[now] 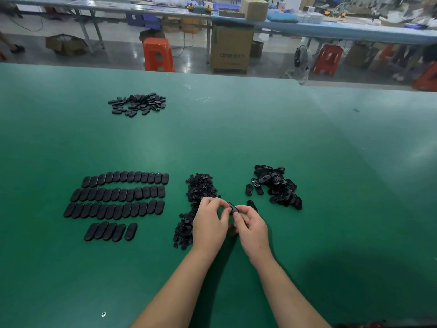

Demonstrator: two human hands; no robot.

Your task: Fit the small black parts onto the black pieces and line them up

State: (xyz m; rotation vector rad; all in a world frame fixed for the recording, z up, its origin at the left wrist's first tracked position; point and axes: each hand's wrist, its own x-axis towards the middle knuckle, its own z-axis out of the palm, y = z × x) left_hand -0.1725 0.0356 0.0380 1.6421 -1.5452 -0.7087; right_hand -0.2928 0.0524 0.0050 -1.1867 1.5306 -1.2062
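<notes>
Hands meet over the green table (236, 129), near its front edge, working one black piece (233, 207) between them. The left hand (209, 222) pinches the piece's near-left end with thumb and curled fingers; the right hand (251, 224) closes its thumb and forefinger on the other end, so the piece sits lifted off the table, bridging the two sets of fingertips, tilted a little. Whether a small part is already seated in it I cannot tell from here.

Just left of the hands, and partly behind the left one, runs a long heap of small black parts (199, 188). To the right, a bit further back, lies a pile of loose black pieces (276, 187), with a few strays beside it and one stray piece (251, 205) just past the right hand's fingers.

Well to the left sit the lined-up pieces (118, 200), three full rows and a short fourth row nearest the person. Far back on the table is another scattered pile (139, 104). Beyond the table stands an orange stool (157, 54) beside a cardboard box (230, 48)
</notes>
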